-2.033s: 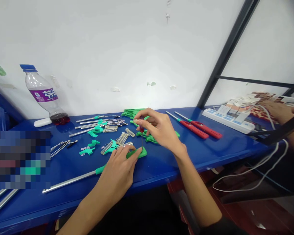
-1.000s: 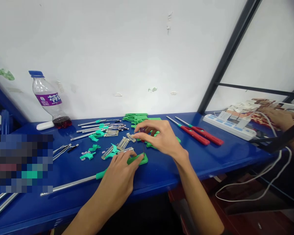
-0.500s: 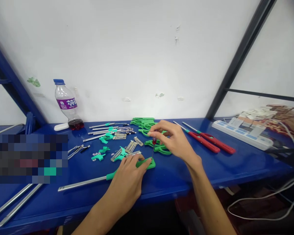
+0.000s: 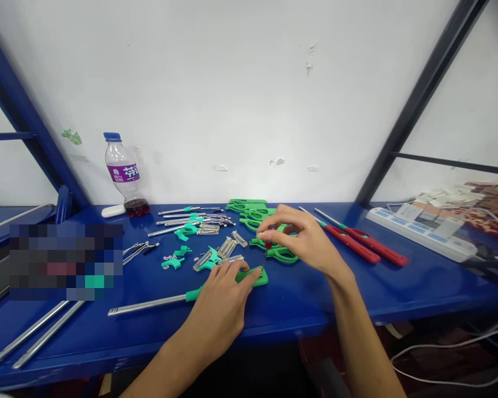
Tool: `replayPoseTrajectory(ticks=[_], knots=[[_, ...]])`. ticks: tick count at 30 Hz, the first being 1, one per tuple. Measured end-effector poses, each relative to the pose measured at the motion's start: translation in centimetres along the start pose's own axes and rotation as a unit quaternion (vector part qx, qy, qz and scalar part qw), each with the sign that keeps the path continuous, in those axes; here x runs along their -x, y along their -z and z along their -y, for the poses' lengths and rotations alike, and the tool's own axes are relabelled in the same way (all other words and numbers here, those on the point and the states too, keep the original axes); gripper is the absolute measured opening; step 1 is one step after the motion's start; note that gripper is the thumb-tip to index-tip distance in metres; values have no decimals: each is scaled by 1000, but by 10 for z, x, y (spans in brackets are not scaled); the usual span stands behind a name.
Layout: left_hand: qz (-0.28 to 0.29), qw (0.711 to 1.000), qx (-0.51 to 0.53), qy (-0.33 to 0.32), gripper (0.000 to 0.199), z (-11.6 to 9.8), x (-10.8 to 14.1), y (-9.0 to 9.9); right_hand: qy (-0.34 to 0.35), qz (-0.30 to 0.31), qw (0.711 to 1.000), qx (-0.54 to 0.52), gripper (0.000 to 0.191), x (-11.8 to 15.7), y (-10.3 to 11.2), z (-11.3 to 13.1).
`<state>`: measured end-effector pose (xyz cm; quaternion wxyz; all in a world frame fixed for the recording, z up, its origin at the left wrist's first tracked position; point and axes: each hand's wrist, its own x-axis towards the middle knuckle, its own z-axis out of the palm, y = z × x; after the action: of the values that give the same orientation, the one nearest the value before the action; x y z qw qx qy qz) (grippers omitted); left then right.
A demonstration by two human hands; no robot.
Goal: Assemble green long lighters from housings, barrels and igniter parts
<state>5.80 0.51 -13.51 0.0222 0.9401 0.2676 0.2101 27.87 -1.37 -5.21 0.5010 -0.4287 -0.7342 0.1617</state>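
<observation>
My left hand [image 4: 226, 296] lies over a green long-necked lighter [image 4: 257, 277], holding it down on the blue table. The lighter's metal tube [image 4: 149, 305] points left. My right hand [image 4: 301, 237] pinches the red handle of a small screwdriver [image 4: 268, 244]. Its thin shaft points down to the lighter's handle, close to my left fingertips; whether the tip sits in a screw is too small to tell. Just beyond my hands lie green handle shells [image 4: 280, 254], clear fuel tanks [image 4: 227, 247] and teal trigger parts [image 4: 173, 262].
Metal tubes with wires [image 4: 191, 222] lie at the back. Two red lighters [image 4: 357, 243] and a white power strip [image 4: 423, 233] are on the right. A bottle [image 4: 124, 177] stands at the back left. Loose tubes [image 4: 45, 337] lie at the front left near a blurred patch.
The view has shifted slightly, so everything sits a little farther right. The screwdriver now leans more, its handle tilted to the right. My left hand stays on the lighter.
</observation>
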Motion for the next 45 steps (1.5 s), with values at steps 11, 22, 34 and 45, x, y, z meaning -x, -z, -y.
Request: replayPoseTrajectory(ticks=[11,22,34,45], knots=[[-4,1000,13,5,52,0,0,-3,18,4,1000,21,19,5,5,-1],[28,999,26,33,45,-9,4,10,11,46,998,31,30,9,10,-18],[20,998,44,43,48,-8,4,6,25,69,989,127,31,13,10,6],[13,998,38,44,49,-5,4,4,-11,57,993,100,22,4,-4,10]])
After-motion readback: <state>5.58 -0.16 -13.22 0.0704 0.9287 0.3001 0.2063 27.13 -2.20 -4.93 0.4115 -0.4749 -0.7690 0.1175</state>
